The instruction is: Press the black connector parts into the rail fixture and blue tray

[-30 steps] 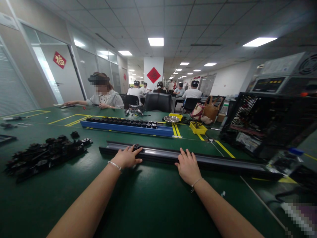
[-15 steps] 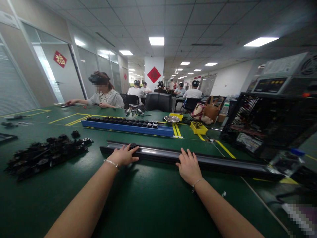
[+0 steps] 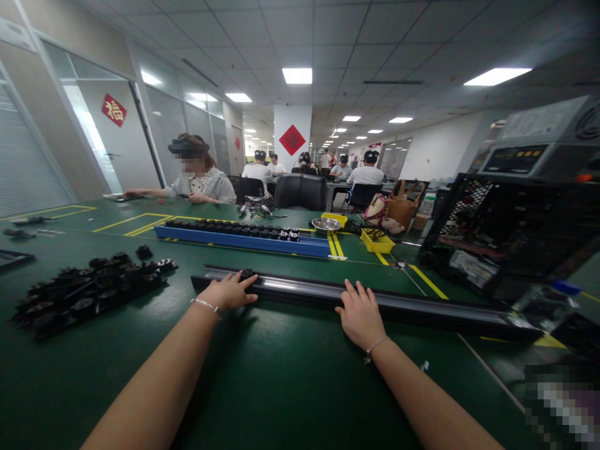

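A long black rail (image 3: 300, 289) with a shiny channel lies across the green table in front of me. My left hand (image 3: 228, 291) is at its left part, palm down with the fingers spread. A small black part (image 3: 248, 273) sits in the channel between its fingertips, partly covered by them. Further right, my right hand (image 3: 360, 315) rests its outstretched fingers on the rail's near edge and holds nothing. To the left lies a pile of small black parts (image 3: 89, 290), several with metallic pieces.
Behind the rail, a blue rail (image 3: 244, 243) carries a row of black parts. A metal dish (image 3: 327, 224) and a yellow bin (image 3: 377, 241) stand beyond. An open computer case (image 3: 487, 237) is at right. A co-worker (image 3: 201, 178) sits across the table.
My left hand has slid slightly left along the rail, and the small black part has shifted left with it. My right hand stays at about the same place on the rail.
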A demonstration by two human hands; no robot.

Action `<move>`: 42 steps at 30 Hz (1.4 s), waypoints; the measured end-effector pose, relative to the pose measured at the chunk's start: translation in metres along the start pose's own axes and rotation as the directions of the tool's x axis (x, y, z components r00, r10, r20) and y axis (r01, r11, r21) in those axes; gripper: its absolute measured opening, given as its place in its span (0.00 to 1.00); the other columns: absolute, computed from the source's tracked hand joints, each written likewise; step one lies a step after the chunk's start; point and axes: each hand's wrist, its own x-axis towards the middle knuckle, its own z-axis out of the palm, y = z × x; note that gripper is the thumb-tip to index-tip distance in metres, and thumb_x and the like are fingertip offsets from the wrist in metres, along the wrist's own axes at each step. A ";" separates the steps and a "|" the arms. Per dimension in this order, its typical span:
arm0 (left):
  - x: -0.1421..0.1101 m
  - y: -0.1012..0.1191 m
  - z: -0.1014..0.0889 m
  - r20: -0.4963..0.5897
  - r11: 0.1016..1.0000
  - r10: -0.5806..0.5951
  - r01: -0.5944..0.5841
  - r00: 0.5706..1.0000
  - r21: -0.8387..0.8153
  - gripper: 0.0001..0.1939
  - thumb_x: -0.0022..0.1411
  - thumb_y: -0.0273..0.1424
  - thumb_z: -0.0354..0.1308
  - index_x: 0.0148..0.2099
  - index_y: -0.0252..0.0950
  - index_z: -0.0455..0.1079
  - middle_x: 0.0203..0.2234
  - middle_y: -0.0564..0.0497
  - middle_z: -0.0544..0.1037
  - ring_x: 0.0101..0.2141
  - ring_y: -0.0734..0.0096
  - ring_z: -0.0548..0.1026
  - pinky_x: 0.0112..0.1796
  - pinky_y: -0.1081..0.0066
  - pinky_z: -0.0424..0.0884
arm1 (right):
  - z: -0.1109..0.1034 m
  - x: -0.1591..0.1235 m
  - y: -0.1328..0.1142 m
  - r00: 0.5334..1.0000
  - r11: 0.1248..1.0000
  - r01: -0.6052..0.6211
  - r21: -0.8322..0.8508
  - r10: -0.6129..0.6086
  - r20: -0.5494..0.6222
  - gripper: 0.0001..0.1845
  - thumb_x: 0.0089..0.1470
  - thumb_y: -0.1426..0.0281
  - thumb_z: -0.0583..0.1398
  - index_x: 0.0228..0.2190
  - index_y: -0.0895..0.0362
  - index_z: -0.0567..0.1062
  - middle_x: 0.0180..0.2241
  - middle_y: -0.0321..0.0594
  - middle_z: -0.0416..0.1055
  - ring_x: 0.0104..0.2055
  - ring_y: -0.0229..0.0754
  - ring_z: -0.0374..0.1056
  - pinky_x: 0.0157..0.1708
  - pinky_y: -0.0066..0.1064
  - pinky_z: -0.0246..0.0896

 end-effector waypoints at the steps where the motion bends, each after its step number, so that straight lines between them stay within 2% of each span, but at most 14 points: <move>1: 0.001 -0.001 0.000 -0.004 1.000 0.001 -0.001 1.000 -0.002 0.35 0.58 0.51 0.44 0.65 0.52 0.41 0.64 0.45 0.43 0.62 0.46 0.45 0.54 0.42 0.49 | 0.000 0.000 0.000 1.000 1.000 0.000 0.002 0.000 0.001 0.13 0.54 0.67 0.53 0.39 0.60 0.71 0.58 0.49 0.57 0.61 0.57 0.49 0.56 0.50 0.42; 7: 0.003 -0.006 0.002 -0.006 0.999 -0.017 0.017 1.000 -0.028 0.34 0.57 0.51 0.44 0.64 0.53 0.42 0.64 0.48 0.43 0.61 0.43 0.44 0.54 0.42 0.49 | 0.001 0.000 0.002 1.000 1.000 0.002 -0.006 -0.002 -0.006 0.13 0.54 0.67 0.53 0.38 0.60 0.71 0.58 0.49 0.58 0.60 0.58 0.50 0.56 0.49 0.42; 13: 0.008 -0.013 0.004 -0.022 0.998 -0.037 0.036 0.999 -0.050 0.35 0.56 0.53 0.45 0.64 0.53 0.44 0.64 0.47 0.46 0.60 0.36 0.48 0.52 0.40 0.52 | 0.002 0.000 0.001 1.000 1.000 0.004 -0.014 -0.004 -0.008 0.12 0.54 0.67 0.53 0.37 0.60 0.71 0.58 0.49 0.58 0.60 0.58 0.50 0.56 0.49 0.43; 19: 0.007 -0.014 0.007 -0.021 0.997 -0.060 0.059 0.998 -0.054 0.35 0.56 0.53 0.44 0.64 0.54 0.43 0.64 0.46 0.44 0.60 0.36 0.45 0.53 0.42 0.50 | 0.004 0.000 0.003 1.000 1.000 0.008 -0.001 -0.008 -0.024 0.11 0.53 0.67 0.53 0.36 0.59 0.71 0.58 0.48 0.59 0.60 0.57 0.51 0.56 0.48 0.44; 22: 0.011 -0.014 0.019 -0.120 0.997 -0.050 0.043 0.992 -0.060 0.35 0.57 0.54 0.42 0.64 0.53 0.43 0.64 0.44 0.44 0.60 0.35 0.45 0.52 0.39 0.48 | 0.003 -0.001 0.002 0.999 1.000 0.009 0.002 -0.009 -0.043 0.13 0.53 0.65 0.53 0.36 0.59 0.71 0.57 0.49 0.59 0.60 0.56 0.51 0.55 0.46 0.45; 26: 0.021 -0.015 0.038 -0.293 0.996 -0.051 0.026 0.955 -0.090 0.35 0.57 0.56 0.37 0.64 0.54 0.42 0.65 0.44 0.40 0.60 0.34 0.43 0.51 0.36 0.46 | 0.001 -0.002 0.000 0.998 1.000 0.006 0.008 -0.006 -0.067 0.15 0.53 0.62 0.53 0.35 0.59 0.71 0.57 0.50 0.59 0.60 0.57 0.51 0.55 0.45 0.45; 30: 0.023 -0.012 0.045 -0.406 0.996 -0.049 0.015 0.913 -0.086 0.31 0.60 0.54 0.33 0.64 0.55 0.45 0.64 0.43 0.48 0.61 0.39 0.44 0.51 0.35 0.45 | 0.001 -0.001 0.001 0.998 1.000 0.007 0.018 -0.006 -0.067 0.15 0.53 0.62 0.53 0.35 0.59 0.71 0.57 0.50 0.59 0.60 0.56 0.51 0.55 0.45 0.45; 36: 0.017 -0.006 0.044 -0.485 0.996 -0.071 0.039 0.872 -0.076 0.27 0.62 0.50 0.33 0.61 0.56 0.52 0.61 0.45 0.57 0.61 0.47 0.50 0.53 0.41 0.48 | 0.002 -0.001 0.002 0.997 1.000 0.013 0.016 -0.012 -0.073 0.14 0.53 0.62 0.53 0.34 0.59 0.71 0.57 0.50 0.60 0.59 0.57 0.51 0.54 0.46 0.46; 39: 0.017 -0.009 0.046 -0.527 0.994 -0.102 0.069 0.844 -0.082 0.26 0.63 0.48 0.34 0.60 0.55 0.55 0.60 0.47 0.59 0.60 0.51 0.52 0.54 0.46 0.50 | 0.002 -0.001 0.001 0.997 1.000 0.018 0.011 -0.017 -0.082 0.14 0.53 0.62 0.53 0.34 0.59 0.71 0.57 0.50 0.60 0.59 0.57 0.52 0.54 0.46 0.46; 42: 0.016 -0.012 0.047 -0.537 0.991 -0.130 0.091 0.834 -0.098 0.26 0.64 0.48 0.33 0.60 0.55 0.56 0.60 0.47 0.60 0.60 0.51 0.52 0.54 0.47 0.50 | 0.002 -0.001 0.001 0.996 1.000 0.015 0.012 -0.014 -0.084 0.14 0.53 0.62 0.54 0.35 0.59 0.71 0.57 0.51 0.60 0.59 0.56 0.52 0.54 0.45 0.46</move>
